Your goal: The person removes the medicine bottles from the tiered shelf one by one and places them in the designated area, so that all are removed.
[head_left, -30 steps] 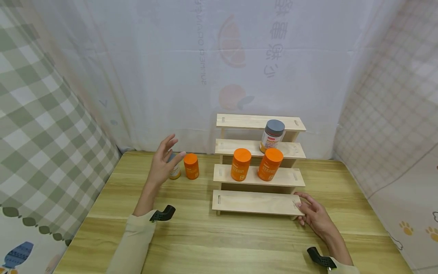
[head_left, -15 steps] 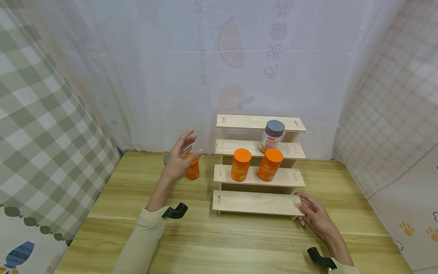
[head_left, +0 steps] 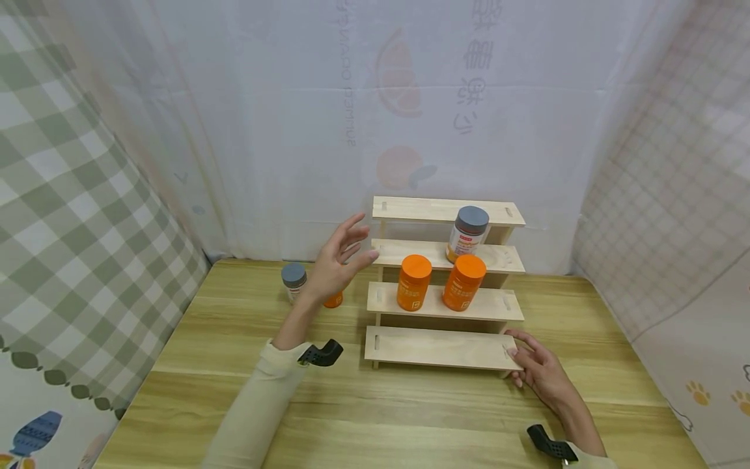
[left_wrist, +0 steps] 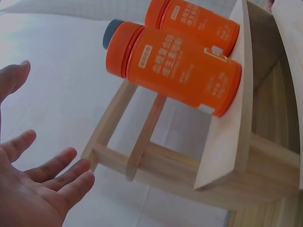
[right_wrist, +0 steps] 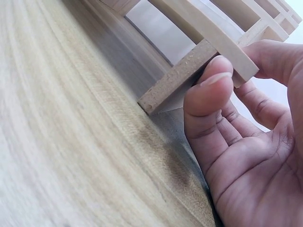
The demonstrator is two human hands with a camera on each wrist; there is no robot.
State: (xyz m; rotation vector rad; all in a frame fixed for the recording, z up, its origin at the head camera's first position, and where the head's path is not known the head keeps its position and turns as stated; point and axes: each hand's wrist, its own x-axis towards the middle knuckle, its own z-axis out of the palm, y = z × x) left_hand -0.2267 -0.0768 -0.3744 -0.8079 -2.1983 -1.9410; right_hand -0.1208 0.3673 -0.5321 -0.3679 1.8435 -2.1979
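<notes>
My left hand (head_left: 334,270) hangs in the air left of a four-step wooden display shelf (head_left: 439,346), fingers spread and holding nothing. In the left wrist view its fingers (left_wrist: 57,168) are apart from the nearest orange jar (left_wrist: 182,71). My right hand (head_left: 541,374) grips the right end of the lowest step; thumb and fingers close around the board's corner in the right wrist view. Two orange jars, the left one (head_left: 413,283) and the right one (head_left: 463,283), stand upright on the second step from the bottom. A grey-lidded jar (head_left: 469,233) stands one step higher.
Left of the shelf, a second grey-lidded jar (head_left: 293,279) stands on the wood-grain table (head_left: 375,423). Close to it another orange jar (head_left: 333,300) is mostly hidden behind my left hand. A white curtain (head_left: 281,163) hangs behind, with checked cloth (head_left: 76,182) at the left.
My left hand has moved right, from over the jars on the table to the shelf's left end, uncovering the grey-lidded jar there. The right hand keeps its place on the shelf.
</notes>
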